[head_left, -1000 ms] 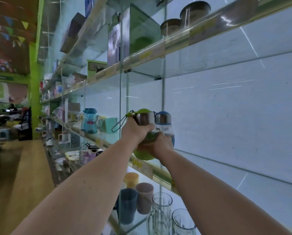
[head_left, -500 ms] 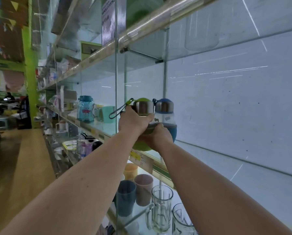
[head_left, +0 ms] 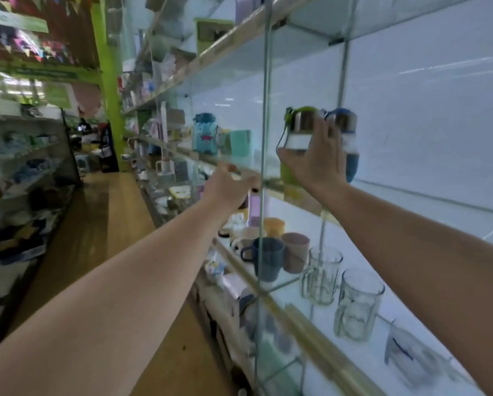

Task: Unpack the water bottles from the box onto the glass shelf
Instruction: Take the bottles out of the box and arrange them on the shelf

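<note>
A green water bottle [head_left: 298, 138] with a steel collar and a carry loop stands at the front of the glass shelf [head_left: 411, 195]. My right hand [head_left: 316, 161] grips it, thumb on its left side and fingers across the collar. Right behind it, touching, stands a blue water bottle [head_left: 346, 130] of the same shape. My left hand [head_left: 228, 188] hangs lower left by the shelf's front edge, fingers loosely curled and holding nothing. The box is out of view.
Further left on the same shelf stand a light blue bottle [head_left: 204, 135] and a mint cup [head_left: 239, 144]. The shelf below carries coloured mugs [head_left: 268, 261] and glass mugs [head_left: 356, 304]. A vertical glass divider [head_left: 263, 110] stands just left of the green bottle. An aisle with a wooden floor [head_left: 96, 230] runs on the left.
My left hand has let go of the green bottle and dropped down to the left. My right hand has moved from the bottle's base up onto its side. The camera has turned left.
</note>
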